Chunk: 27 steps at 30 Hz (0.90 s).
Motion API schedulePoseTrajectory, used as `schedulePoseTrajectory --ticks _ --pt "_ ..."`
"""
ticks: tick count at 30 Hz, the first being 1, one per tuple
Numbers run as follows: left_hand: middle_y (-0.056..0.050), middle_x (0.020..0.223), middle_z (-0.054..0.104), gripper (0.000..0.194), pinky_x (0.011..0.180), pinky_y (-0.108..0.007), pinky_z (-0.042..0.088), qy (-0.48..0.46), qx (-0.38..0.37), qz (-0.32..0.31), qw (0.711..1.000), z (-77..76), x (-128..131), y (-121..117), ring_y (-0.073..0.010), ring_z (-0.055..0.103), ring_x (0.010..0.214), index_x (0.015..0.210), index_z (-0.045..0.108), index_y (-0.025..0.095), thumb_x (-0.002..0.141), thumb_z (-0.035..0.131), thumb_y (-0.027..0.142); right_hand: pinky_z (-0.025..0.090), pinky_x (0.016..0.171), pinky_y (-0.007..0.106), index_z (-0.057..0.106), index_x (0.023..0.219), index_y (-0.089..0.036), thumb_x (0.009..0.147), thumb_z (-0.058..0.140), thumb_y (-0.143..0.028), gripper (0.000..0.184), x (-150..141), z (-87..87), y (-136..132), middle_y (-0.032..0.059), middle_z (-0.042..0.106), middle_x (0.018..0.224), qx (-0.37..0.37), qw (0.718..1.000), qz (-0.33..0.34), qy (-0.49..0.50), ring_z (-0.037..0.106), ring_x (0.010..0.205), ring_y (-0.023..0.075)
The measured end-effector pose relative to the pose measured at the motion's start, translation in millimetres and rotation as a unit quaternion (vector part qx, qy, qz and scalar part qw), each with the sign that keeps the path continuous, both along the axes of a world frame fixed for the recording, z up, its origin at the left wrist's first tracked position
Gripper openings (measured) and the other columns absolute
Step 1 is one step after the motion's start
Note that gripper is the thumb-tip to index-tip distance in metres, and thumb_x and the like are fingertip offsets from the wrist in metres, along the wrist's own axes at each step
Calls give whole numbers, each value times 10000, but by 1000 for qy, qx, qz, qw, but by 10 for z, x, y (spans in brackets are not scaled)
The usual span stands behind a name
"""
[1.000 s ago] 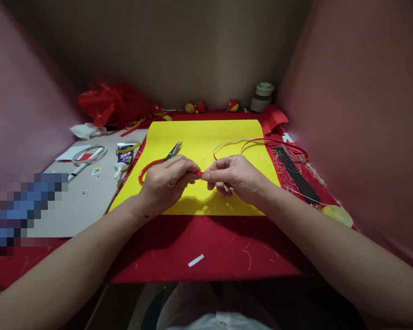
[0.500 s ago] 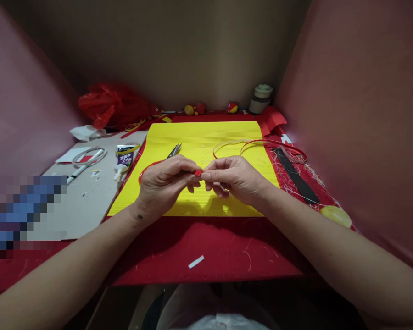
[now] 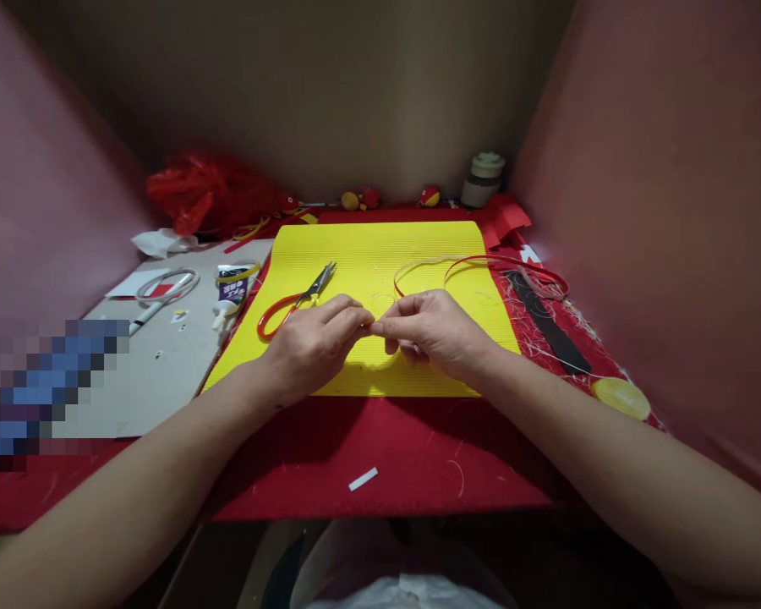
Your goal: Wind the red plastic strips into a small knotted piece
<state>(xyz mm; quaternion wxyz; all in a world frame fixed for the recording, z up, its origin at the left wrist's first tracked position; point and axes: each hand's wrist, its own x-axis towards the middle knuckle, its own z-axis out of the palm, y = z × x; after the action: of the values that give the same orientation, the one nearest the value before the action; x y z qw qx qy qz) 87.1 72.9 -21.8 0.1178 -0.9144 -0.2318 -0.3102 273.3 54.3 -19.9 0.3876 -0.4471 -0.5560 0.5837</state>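
Note:
My left hand and my right hand meet fingertip to fingertip above a yellow corrugated sheet. Both are closed in a pinch. The left fingers hold a small red piece, now almost wholly hidden by them. My right thumb and forefinger press at its right end. Red-handled scissors lie on the sheet, just beyond my left hand, blades pointing away. Behind my right hand, thin red and pale strips curve in loops across the sheet to its right side.
Left lies a grey board with a purple-labelled tube and a coiled strip. A red plastic bag, small red-yellow figures and a lidded jar stand behind. A black strip lies right. Walls rise on three sides.
My left hand has rolled over, its back now more upward, covering the red piece. More of the scissors shows beyond it. My right hand has barely moved.

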Motion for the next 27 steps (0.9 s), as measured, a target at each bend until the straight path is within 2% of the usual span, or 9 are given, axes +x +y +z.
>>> schedulePoseTrajectory --ticks 1,3,6,8,14,17,19,23,27 --pt "-52 768 657 97 580 -210 505 -17 -22 -2 1000 9 10 -10 -117 627 666 850 615 137 878 523 144 278 361 191 608 557 -144 643 736 -307 225 0 -5 0 -38 534 434 2 1000 0 7 420 346 40" --pt "-39 755 641 66 573 -205 518 -85 -125 -18 988 35 39 -38 -107 624 640 843 616 148 864 556 166 285 362 188 622 593 -144 645 735 -305 203 8 -11 3 -29 577 484 3 999 4 36 443 362 43" --pt "-39 774 620 49 521 -203 538 -219 -310 -59 923 62 83 -89 -99 626 570 853 615 144 840 604 189 290 357 183 634 638 -145 654 735 -309 193 27 -14 17 -23 608 527 -12 995 32 96 468 378 48" --pt "-40 777 613 51 505 -202 540 -262 -345 -65 899 64 90 -108 -98 627 555 842 615 139 835 615 189 297 352 178 634 647 -141 656 741 -315 204 40 -13 30 -19 624 546 -28 991 60 119 478 380 48" --pt "-4 702 614 41 520 -173 502 -130 -210 -37 968 64 16 -58 -68 592 543 849 616 164 853 579 147 322 329 177 639 691 -117 720 697 -309 203 74 -13 71 28 671 611 -67 989 81 101 505 368 57" --pt "4 690 618 57 513 -170 490 -106 -175 -26 978 62 2 -31 -66 586 533 842 608 169 863 558 151 326 316 180 621 677 -117 773 628 -287 195 84 -5 78 40 668 597 -104 988 62 96 518 366 70" --pt "2 693 616 70 501 -161 479 -96 -167 -25 981 53 5 -23 -60 582 522 833 603 161 870 544 152 327 313 180 616 653 -116 740 649 -246 160 90 1 76 38 660 585 -118 988 60 81 524 371 73" --pt "-4 701 625 91 521 -158 477 -61 -137 -12 989 27 15 -11 -65 591 562 824 601 156 872 527 138 314 315 179 618 630 -127 637 714 -167 104 97 -3 72 26 648 560 -115 989 75 57 517 377 75" --pt "-20 733 637 93 546 -178 479 -22 -71 -7 997 1 16 18 -81 596 609 827 593 149 875 516 133 293 321 191 601 592 -144 655 678 -154 101 72 -16 63 25 635 539 -94 993 53 37 478 362 67"
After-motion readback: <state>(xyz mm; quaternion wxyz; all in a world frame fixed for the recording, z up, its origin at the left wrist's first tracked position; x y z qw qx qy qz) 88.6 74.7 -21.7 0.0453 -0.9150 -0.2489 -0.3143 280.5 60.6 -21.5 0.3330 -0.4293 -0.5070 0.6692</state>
